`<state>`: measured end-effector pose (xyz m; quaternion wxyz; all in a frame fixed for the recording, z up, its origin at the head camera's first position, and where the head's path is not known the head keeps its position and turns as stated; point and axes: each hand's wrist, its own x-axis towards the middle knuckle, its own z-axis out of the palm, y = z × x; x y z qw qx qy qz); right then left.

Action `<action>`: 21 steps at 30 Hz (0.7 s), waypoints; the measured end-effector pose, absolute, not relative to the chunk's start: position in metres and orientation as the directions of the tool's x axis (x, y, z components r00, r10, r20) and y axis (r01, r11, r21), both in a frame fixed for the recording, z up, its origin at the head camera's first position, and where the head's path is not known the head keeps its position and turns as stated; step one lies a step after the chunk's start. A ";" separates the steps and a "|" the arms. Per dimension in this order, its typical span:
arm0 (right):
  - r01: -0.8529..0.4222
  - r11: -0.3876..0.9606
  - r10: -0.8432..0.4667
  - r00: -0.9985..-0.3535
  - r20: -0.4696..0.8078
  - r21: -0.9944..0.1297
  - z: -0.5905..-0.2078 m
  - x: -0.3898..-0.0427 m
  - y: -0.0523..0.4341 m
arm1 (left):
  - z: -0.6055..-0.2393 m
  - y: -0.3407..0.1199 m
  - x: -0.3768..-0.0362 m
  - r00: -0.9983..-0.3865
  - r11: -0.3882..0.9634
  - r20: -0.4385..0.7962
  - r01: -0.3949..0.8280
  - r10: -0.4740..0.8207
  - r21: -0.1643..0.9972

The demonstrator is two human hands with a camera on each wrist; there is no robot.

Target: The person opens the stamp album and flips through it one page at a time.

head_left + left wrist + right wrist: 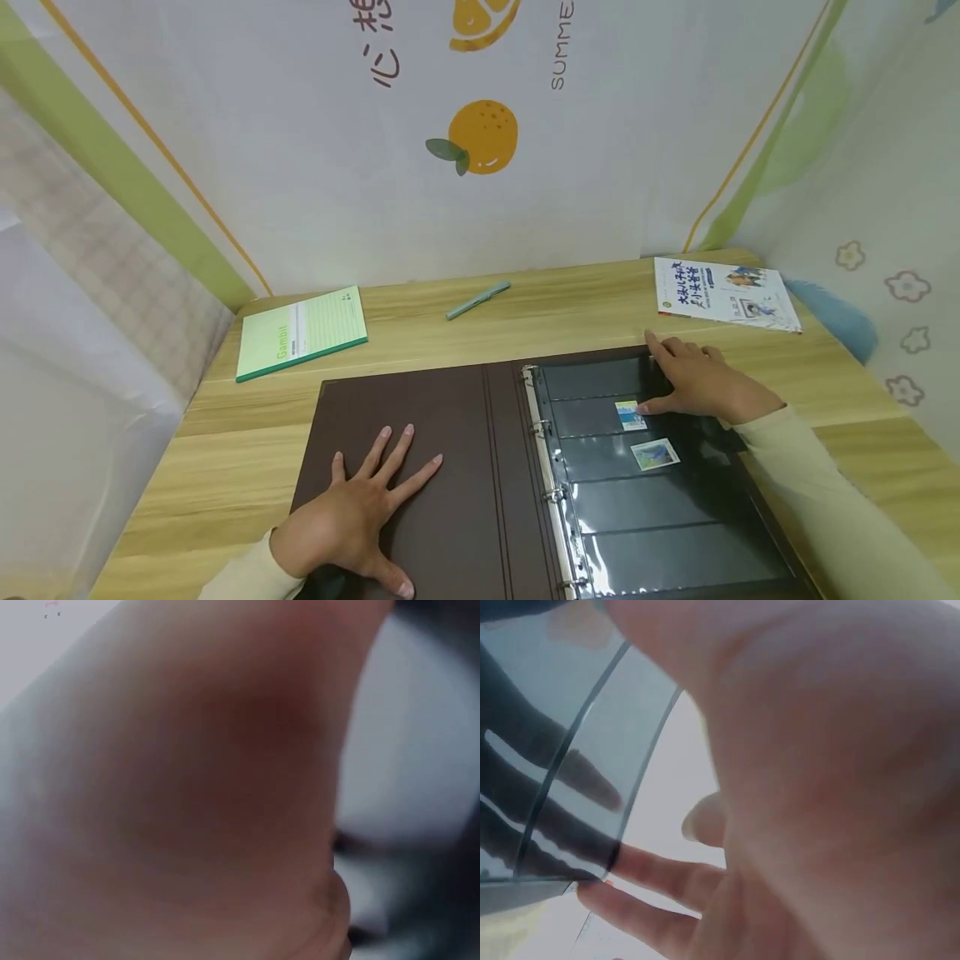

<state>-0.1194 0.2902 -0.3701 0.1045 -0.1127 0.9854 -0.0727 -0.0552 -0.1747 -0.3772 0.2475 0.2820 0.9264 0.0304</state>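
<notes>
A dark brown ring binder lies spread on the wooden table, with a black pocket page on its right side. My left hand rests on the left cover, fingers spread. Near the page's upper right corner is my right hand, its fingers reaching to the edge. Its thumb tip touches or nearly touches a small blue and yellow stamp. A second, white-bordered stamp lies slightly tilted just below. In the right wrist view, fingertips meet the glossy page's edge. The left wrist view is blurred by the hand.
Metal rings run along the binder's middle. Beyond it lie a green notepad at the left, a pale green pen, and a white booklet at the right. A fruit-printed white cloth hangs behind the table.
</notes>
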 end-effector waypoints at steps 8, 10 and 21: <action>-0.223 0.961 -0.238 -0.968 -0.080 -0.161 -0.373 -0.118 0.291 | -0.376 -0.172 -0.056 -0.707 0.836 -0.458 0.516 0.540 0.189; -0.183 0.953 -0.203 -0.977 -0.062 -0.241 -0.373 -0.117 0.294 | -0.376 -0.171 -0.057 -0.698 0.832 -0.464 0.516 0.545 0.201; -0.046 0.842 -0.145 -0.979 -0.143 -0.538 -0.366 -0.104 0.319 | -0.376 -0.175 -0.058 -0.716 0.852 -0.470 0.490 0.516 0.188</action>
